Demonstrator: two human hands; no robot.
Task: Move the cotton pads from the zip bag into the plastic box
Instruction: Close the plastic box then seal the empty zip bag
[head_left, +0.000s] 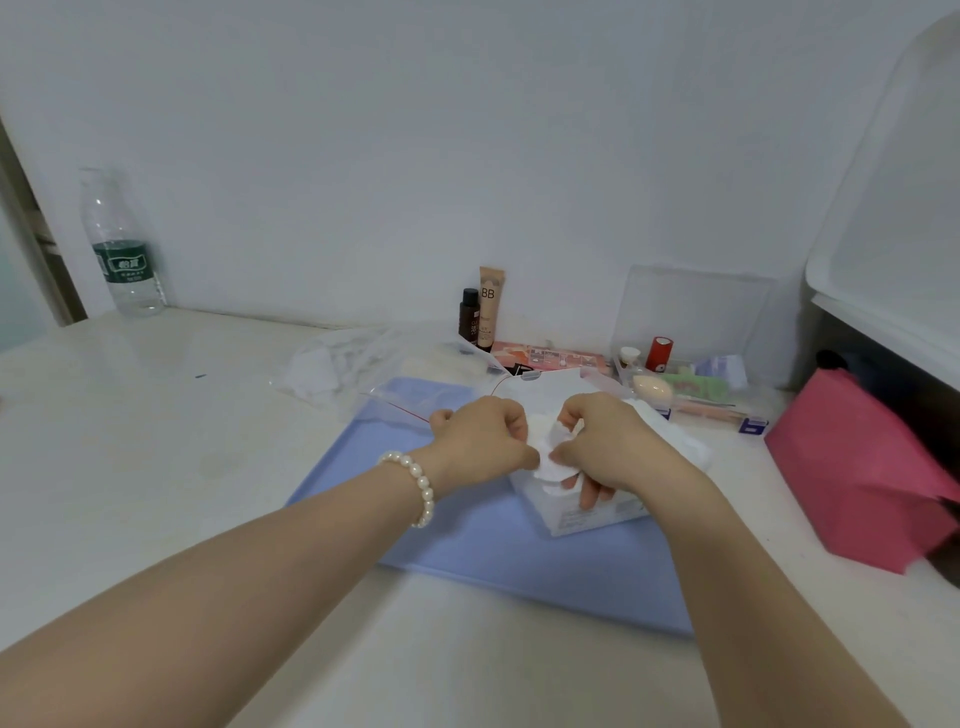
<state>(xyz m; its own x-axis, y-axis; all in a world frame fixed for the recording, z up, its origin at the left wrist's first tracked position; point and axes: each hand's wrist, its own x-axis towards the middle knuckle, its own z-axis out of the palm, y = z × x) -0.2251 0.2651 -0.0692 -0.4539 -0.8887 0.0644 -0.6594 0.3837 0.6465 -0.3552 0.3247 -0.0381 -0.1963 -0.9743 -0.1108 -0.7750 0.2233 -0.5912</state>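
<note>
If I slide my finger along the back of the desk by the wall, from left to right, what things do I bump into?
Water bottle → crumpled clear plastic bag → small dark bottle → BB cream tube → red roll in the clear organizer box → pink bag.

Home dressing table (cosmetics (491, 306)).

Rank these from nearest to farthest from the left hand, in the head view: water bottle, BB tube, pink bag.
1. BB tube, behind the left hand, by the wall.
2. Pink bag, far right.
3. Water bottle, far left corner.
</note>
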